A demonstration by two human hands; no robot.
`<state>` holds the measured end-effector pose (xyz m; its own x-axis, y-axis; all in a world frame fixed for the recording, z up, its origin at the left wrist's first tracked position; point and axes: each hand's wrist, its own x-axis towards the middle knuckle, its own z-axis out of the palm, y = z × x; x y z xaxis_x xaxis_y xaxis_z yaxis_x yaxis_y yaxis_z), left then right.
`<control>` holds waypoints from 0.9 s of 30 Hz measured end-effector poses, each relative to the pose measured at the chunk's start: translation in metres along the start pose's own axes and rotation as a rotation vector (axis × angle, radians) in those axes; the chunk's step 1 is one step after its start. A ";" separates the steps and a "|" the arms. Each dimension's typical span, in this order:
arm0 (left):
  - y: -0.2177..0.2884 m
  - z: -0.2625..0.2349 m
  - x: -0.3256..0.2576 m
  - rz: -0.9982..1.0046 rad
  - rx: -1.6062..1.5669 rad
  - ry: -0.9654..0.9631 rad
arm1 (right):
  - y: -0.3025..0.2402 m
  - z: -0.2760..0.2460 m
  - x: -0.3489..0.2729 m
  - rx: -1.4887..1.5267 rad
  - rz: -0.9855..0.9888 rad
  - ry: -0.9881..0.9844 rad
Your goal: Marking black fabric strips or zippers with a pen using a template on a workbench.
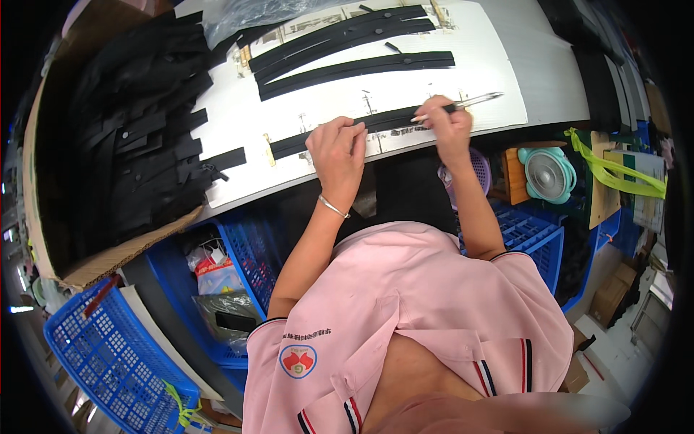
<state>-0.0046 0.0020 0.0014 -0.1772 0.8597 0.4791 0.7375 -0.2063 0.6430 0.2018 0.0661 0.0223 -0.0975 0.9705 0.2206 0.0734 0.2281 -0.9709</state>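
A black fabric strip [289, 147] lies along the near edge of a white board [231, 189], over dark marks drawn there. My left hand [337, 158] has its fingers bent and pressed together at the strip's middle. Further right, my right hand [448, 130] is closed around a slim pale-tipped pen [419, 118], its tip at the strip. From the same hand a pointed silver metal tool [481, 100] sticks out to the right; its exact kind is unclear. Beyond my hands lie more black strips [354, 74], some bearing small round dark pieces.
A cardboard box [130, 249] heaped with black strips [130, 137] stands at the left. Clear plastic [267, 14] lies at the far edge. Below the table are blue crates [123, 354], a purple basket [477, 173] and a turquoise fan [548, 175].
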 end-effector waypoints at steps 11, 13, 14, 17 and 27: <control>0.019 0.014 0.014 0.022 -0.030 -0.093 | 0.027 -0.041 0.010 -0.184 0.070 0.129; 0.037 0.028 0.023 0.092 -0.131 -0.123 | 0.028 -0.039 0.011 -0.204 0.049 0.122; 0.044 0.036 0.026 0.113 -0.155 -0.133 | 0.028 -0.038 0.011 -0.228 0.028 0.115; 0.055 0.063 0.035 0.155 -0.174 -0.157 | 0.029 -0.038 0.011 -0.255 0.025 0.120; 0.056 0.081 0.033 0.191 -0.143 -0.143 | 0.027 -0.037 0.010 -0.302 0.007 0.106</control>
<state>0.0835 0.0561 0.0050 0.0574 0.8538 0.5175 0.6477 -0.4262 0.6315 0.2400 0.0850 0.0014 0.0071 0.9711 0.2384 0.3662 0.2193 -0.9043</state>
